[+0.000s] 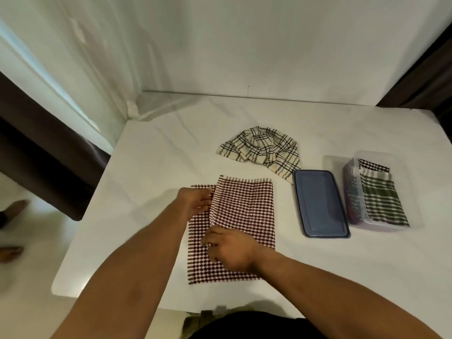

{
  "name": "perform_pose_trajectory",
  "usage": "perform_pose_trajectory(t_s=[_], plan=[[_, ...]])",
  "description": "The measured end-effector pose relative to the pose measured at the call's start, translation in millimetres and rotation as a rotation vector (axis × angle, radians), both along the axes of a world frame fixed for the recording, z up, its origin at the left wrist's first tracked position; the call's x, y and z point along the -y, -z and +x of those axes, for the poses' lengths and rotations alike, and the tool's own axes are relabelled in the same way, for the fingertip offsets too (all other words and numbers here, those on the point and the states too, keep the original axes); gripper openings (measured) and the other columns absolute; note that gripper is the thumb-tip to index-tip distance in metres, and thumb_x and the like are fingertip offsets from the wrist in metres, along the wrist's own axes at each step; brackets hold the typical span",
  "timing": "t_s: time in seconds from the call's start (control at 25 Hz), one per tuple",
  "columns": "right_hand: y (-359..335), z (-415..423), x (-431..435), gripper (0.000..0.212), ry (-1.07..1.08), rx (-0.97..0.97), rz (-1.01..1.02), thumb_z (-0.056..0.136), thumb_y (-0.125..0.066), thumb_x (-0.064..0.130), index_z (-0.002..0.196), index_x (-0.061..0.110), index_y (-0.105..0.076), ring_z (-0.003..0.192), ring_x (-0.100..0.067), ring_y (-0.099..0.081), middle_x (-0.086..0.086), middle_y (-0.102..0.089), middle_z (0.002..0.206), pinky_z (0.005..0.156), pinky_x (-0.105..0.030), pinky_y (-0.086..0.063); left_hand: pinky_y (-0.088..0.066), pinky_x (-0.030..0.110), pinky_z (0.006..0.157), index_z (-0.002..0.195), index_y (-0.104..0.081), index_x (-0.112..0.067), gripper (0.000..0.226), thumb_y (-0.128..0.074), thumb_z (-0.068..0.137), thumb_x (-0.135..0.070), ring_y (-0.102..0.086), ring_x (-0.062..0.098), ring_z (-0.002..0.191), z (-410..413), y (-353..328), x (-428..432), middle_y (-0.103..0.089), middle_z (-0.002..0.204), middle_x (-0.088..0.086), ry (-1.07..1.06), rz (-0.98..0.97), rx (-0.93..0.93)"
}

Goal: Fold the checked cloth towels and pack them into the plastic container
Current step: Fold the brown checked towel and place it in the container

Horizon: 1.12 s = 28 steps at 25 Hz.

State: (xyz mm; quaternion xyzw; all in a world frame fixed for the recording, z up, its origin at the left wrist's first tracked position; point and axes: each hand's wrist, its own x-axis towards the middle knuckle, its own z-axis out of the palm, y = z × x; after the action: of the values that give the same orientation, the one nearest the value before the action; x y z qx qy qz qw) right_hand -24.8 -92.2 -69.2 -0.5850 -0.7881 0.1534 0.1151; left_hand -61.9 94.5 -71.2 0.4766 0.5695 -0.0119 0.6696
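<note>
While both hands pinch its folded flap:
Maroon checked towel [244,211]: flat on white table [151,167], half-folded.
L hand [195,201]: clamped on flap's far edge.
R hand [230,248]: clamped on near edge.
Plastic container [376,192]: far right – holds folded towels; blue lid [320,203] beside it.

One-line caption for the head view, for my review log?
Both hands fold a maroon checked towel on the white table; lid beside the part-filled container.

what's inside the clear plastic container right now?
The plastic container holds a folded green-and-white striped towel on top, with a dark red checked towel showing behind it at the far end. Anything beneath them is covered.
</note>
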Motion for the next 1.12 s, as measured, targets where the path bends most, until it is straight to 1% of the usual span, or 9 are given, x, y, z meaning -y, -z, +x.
perform_pose_trajectory(t_s=[0.08, 0.24, 0.36, 0.48, 0.6, 0.76, 0.92, 1.0, 1.12], plan=[[2, 0, -2, 0.014, -0.053, 0.001, 0.032, 0.088, -0.06, 0.008, 0.091, 0.008, -0.074, 0.127, -0.026, -0.047, -0.011, -0.062, 0.13, 0.09, -0.039, -0.056, -0.059, 0.036, 0.071, 0.103, -0.062, -0.001, 0.034, -0.08, 0.082, -0.021, -0.067, 0.023, 0.079, 6, 7, -4, -0.068, 0.099, 0.014, 0.056, 0.025, -0.091], [3, 3, -7, 0.013, -0.165, -0.035, 0.056, 0.084, -0.061, 0.002, 0.089, 0.006, -0.073, 0.123, -0.029, -0.051, -0.013, -0.065, 0.123, 0.08, -0.039, -0.059, -0.059, 0.048, 0.08, 0.126, -0.054, 0.0, 0.082, -0.091, 0.062, -0.035, -0.068, 0.036, 0.098, 14, 26, -9, -0.066, 0.12, 0.018, 0.26, 0.138, -0.24], [10, 7, -5, 0.012, -0.243, -0.042, 0.087, 0.086, -0.064, 0.003, 0.094, 0.008, -0.072, 0.125, -0.029, -0.052, -0.012, -0.064, 0.128, 0.079, -0.038, -0.059, -0.057, 0.041, 0.086, 0.125, -0.059, 0.0, 0.065, -0.087, 0.07, -0.02, -0.068, 0.033, 0.099, 22, 23, -5, -0.067, 0.12, 0.017, 0.312, 0.17, -0.203], [18, 18, 5, 0.039, -0.295, 0.016, 0.005, 0.09, -0.063, 0.006, 0.128, 0.018, -0.062, 0.146, -0.027, -0.032, -0.007, -0.039, 0.156, 0.095, -0.036, -0.051, -0.059, 0.038, 0.082, 0.108, -0.071, -0.006, 0.032, -0.07, 0.076, -0.004, -0.07, 0.026, 0.085, 16, 21, -5, -0.072, 0.105, 0.017, 0.192, 0.242, -0.1], [19, 36, 1, 0.048, 0.135, -0.008, -0.027, 0.099, -0.05, 0.014, 0.146, 0.023, -0.045, 0.147, -0.023, -0.029, -0.004, -0.032, 0.16, 0.116, -0.04, -0.033, -0.057, 0.032, 0.074, 0.094, -0.071, -0.008, 0.018, -0.065, 0.077, -0.007, -0.069, 0.023, 0.078, -4, 29, -10, -0.073, 0.096, 0.014, 0.107, 0.264, -0.127], [28, 83, -20, 0.06, 0.71, 0.049, -0.137, 0.091, -0.05, 0.006, 0.148, 0.019, -0.039, 0.147, -0.029, -0.024, -0.007, -0.028, 0.16, 0.119, -0.046, -0.029, -0.054, 0.035, 0.091, 0.109, -0.068, -0.011, 0.031, -0.059, 0.086, -0.029, -0.066, 0.03, 0.1, -18, 36, -14, -0.069, 0.111, 0.008, 0.324, 0.425, -0.35], [36, 121, -37, 0.059, 0.848, -0.022, -0.297, 0.093, -0.048, 0.011, 0.15, 0.013, -0.034, 0.146, -0.03, -0.024, -0.011, -0.028, 0.16, 0.12, -0.041, -0.028, -0.051, 0.038, 0.096, 0.118, -0.066, -0.017, 0.042, -0.054, 0.087, -0.044, -0.063, 0.03, 0.107, -20, 34, -19, -0.068, 0.119, 0.008, 0.304, 0.456, -0.329], [39, 130, -48, 0.06, 0.836, -0.098, -0.384, 0.094, -0.046, 0.009, 0.152, 0.015, -0.03, 0.142, -0.032, -0.03, -0.01, -0.031, 0.158, 0.118, -0.041, -0.03, -0.05, 0.035, 0.089, 0.118, -0.066, -0.017, 0.044, -0.054, 0.09, -0.049, -0.064, 0.03, 0.106, -21, 37, -23, -0.069, 0.116, 0.008, 0.362, 0.559, -0.417], [44, 134, -64, 0.06, 0.875, -0.117, -0.44, 0.095, -0.045, 0.01, 0.152, 0.019, -0.031, 0.131, -0.033, -0.041, -0.011, -0.041, 0.148, 0.108, -0.047, -0.042, -0.051, 0.034, 0.081, 0.116, -0.062, -0.017, 0.032, -0.06, 0.086, -0.029, -0.063, 0.029, 0.099, -22, 43, -28, -0.067, 0.112, 0.007, 0.434, 0.68, -0.483]])
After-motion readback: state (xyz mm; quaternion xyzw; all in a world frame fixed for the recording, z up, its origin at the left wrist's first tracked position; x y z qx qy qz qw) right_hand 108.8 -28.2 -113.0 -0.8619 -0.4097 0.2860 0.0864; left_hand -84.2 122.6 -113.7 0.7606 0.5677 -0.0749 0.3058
